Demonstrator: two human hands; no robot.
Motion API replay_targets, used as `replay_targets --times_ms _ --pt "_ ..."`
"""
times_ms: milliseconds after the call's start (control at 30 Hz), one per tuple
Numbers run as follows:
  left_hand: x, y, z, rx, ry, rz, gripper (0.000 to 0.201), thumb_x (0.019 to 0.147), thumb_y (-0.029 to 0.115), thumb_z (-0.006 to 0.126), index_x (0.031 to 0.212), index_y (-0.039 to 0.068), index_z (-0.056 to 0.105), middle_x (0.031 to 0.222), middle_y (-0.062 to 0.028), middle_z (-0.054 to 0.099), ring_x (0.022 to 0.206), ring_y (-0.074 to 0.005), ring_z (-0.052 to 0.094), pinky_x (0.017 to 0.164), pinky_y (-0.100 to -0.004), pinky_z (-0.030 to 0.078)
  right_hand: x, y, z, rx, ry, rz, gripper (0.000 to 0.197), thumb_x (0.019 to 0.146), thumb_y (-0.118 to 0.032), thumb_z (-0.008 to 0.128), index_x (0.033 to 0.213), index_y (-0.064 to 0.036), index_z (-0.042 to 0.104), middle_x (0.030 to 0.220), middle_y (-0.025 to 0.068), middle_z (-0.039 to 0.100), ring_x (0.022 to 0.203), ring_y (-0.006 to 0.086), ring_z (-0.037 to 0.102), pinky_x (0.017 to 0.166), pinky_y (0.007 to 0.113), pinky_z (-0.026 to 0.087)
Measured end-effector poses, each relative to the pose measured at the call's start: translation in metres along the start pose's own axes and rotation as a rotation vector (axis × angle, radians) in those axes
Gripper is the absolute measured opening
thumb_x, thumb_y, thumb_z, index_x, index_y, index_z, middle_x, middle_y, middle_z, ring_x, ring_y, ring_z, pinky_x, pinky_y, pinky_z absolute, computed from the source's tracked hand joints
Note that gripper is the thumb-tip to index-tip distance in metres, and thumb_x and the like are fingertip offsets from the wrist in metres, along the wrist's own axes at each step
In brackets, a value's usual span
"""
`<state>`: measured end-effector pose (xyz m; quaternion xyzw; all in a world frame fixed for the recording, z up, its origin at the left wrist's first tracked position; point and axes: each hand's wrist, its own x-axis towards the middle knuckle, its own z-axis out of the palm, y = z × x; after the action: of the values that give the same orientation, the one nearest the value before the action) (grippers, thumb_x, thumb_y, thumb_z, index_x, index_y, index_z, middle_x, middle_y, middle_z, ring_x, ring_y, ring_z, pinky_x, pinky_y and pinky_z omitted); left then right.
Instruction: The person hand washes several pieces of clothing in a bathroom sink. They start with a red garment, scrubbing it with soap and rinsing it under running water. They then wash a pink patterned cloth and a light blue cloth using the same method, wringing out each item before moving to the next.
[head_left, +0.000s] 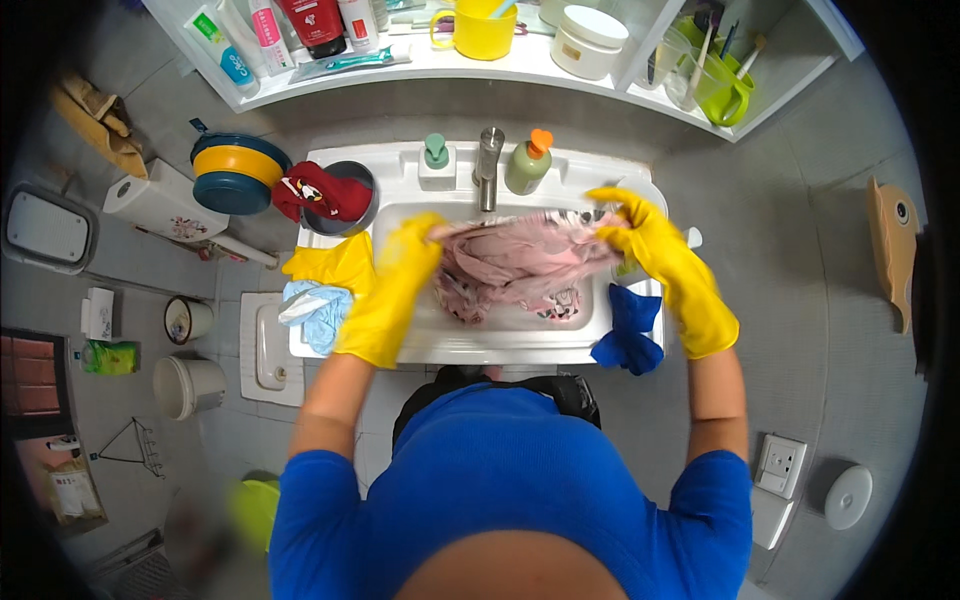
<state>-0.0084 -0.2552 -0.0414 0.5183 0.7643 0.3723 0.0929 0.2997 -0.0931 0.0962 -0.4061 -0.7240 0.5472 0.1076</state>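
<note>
Can make out print on several packages along the white shelf (460, 80): large white letters on the blue part of a green-and-white tube (222, 50), pale lettering down the band of a pink-labelled tube (270, 35), small white marks on a red tube (315, 25), and a red block on a white tube (358, 25) just beside it. Can also see fine lines, too small to read, on the front of a lidded white jar (590, 42), and a cartoon figure on the dark red cloth (330, 190) heaped at the sink's left corner. Have a pink cloth (525, 255) gathered between both gloved hands, over the bowl of the white sink (450, 352), in front of the tap (488, 160). Looks limp and crumpled, dusty pink through deep folds, with a dark-and-white pattern along the upper right edge and lower hem; cannot tell, through the blur, what kind of garment. With the left hand (400, 280), in a long yellow glove, clamp the upper left end in bent fingers. With the right hand (665, 260), gloved alike, meet the opposite end, upper finger stretched apart from those below; cannot tell whether closed on the fabric.
</note>
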Motion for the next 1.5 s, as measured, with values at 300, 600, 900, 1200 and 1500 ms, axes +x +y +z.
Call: replay_targets --times_ms 300,600,900,1200,1500 --pt "0.076 -0.003 -0.155 -0.102 -0.334 -0.304 0.030 0.089 0.009 0.058 0.117 0.002 0.064 0.103 -0.0142 0.071 0.092 -0.0296 0.070 0.080 -0.0367 0.057 0.018 0.017 -0.050 -0.742 0.327 0.188 0.034 0.094 -0.017 0.062 0.126 -0.0065 0.060 0.106 0.0189 0.069 0.091 0.0282 0.070 0.077 0.037 0.056" --pt "0.099 0.075 -0.225 -1.086 -0.476 -0.360 0.045 0.089 -0.002 0.056 0.133 0.005 0.057 0.110 -0.0134 0.068 0.089 -0.0189 0.070 0.072 -0.0249 0.058 -0.006 -0.108 -0.043 0.228 0.103 -0.042 0.022 0.092 -0.021 0.063 0.111 -0.0097 0.066 0.093 -0.0007 0.068 0.084 0.0083 0.066 0.082 0.027 0.057" --pt "0.098 0.106 -0.214 -0.444 -0.285 -0.130 0.044 0.081 0.008 0.070 0.124 0.012 0.061 0.107 -0.0047 0.064 0.095 -0.0159 0.060 0.083 -0.0295 0.049 -0.011 -0.122 -0.072 -1.076 0.628 -0.501 0.024 0.093 -0.019 0.055 0.113 -0.0107 0.065 0.081 0.0079 0.068 0.068 0.0164 0.067 0.062 0.031 0.052" --pt "0.065 0.053 -0.176 0.429 0.051 -0.220 0.034 0.087 0.009 0.056 0.120 0.013 0.060 0.121 -0.0158 0.064 0.109 -0.0352 0.062 0.092 -0.0404 0.048 -0.002 -0.084 -0.092 0.074 0.465 -0.016 0.027 0.092 -0.006 0.043 0.115 -0.0074 0.059 0.090 0.0086 0.068 0.072 0.0222 0.069 0.065 0.035 0.061" --pt "0.069 0.033 -0.169 -1.156 -0.515 -0.330 0.029 0.099 0.010 0.053 0.123 -0.006 0.054 0.118 -0.0198 0.063 0.104 -0.0286 0.066 0.092 -0.0372 0.058 -0.014 -0.076 -0.048 -0.239 0.043 -0.067 0.014 0.085 -0.016 0.066 0.092 -0.0075 0.057 0.080 -0.0010 0.057 0.072 0.0077 0.053 0.064 0.022 0.045"
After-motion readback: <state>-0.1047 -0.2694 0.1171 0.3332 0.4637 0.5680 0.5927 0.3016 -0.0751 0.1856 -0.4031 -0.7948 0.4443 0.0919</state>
